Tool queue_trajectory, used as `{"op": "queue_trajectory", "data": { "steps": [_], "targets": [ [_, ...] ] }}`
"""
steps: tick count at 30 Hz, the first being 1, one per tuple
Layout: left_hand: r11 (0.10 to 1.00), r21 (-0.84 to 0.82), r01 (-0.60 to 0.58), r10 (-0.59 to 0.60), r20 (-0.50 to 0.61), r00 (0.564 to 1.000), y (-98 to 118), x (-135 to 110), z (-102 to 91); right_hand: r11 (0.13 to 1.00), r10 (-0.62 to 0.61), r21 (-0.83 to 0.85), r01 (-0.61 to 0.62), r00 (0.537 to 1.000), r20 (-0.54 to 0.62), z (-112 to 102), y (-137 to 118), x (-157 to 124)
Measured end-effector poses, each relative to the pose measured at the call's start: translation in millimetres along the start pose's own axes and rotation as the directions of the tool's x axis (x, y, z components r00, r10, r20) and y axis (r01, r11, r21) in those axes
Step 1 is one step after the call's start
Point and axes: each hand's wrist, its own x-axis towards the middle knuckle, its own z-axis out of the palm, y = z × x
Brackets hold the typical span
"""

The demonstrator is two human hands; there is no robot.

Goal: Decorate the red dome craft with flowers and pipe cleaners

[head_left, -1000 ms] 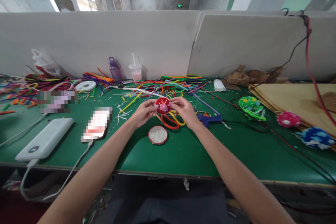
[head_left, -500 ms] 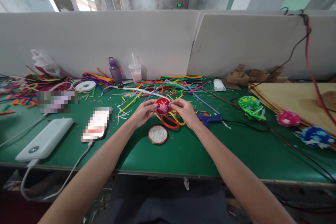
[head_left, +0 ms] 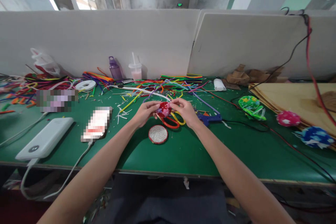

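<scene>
Between my two hands is a small round red craft piece with pink and purple flowers on its face. My left hand pinches its left edge. On the opposite edge, the thumb and fingers of my right hand are closed. Just below the piece lie scissors with red and yellow handles, partly covered by it and by my right hand. A round red-rimmed dish filled with small white beads sits on the green table nearer to me. Right of my right hand rests a blue glue gun.
Colourful pipe cleaners lie heaped along the back. At left are a white power bank and a phone with cables. Green, pink and blue craft pieces sit at right beside brown sheets. A purple bottle stands behind.
The red piece has tilted and shifted slightly right and down between my fingers, so its flowers sit differently. Both hands keep hold of it.
</scene>
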Motion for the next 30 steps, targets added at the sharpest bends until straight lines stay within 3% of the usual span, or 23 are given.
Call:
{"op": "queue_trajectory", "data": {
  "steps": [7, 15, 23, 30],
  "targets": [
    [0.999, 0.018, 0.039, -0.041, 0.116, 0.992, -1.9, -1.6, 1.2, 0.999, 0.001, -0.04, 0.0, 0.999, 0.034, 4.4, 2.4, -1.9],
    [0.999, 0.017, 0.047, -0.049, 0.138, 0.989, -4.8, -0.8, -0.1, 0.999, 0.014, -0.038, -0.013, 0.999, 0.03, 6.1, 0.3, -2.9],
    [0.998, 0.005, 0.062, -0.062, 0.134, 0.989, -6.7, 0.7, 0.1, 0.998, -0.034, -0.049, 0.037, 0.997, 0.075, 6.2, 1.3, -2.5],
    [0.999, 0.046, 0.007, -0.013, 0.109, 0.994, -6.6, 0.1, 3.7, 0.99, -0.112, -0.076, 0.119, 0.99, 0.086, 7.2, 1.5, -2.5]
  ]
}}
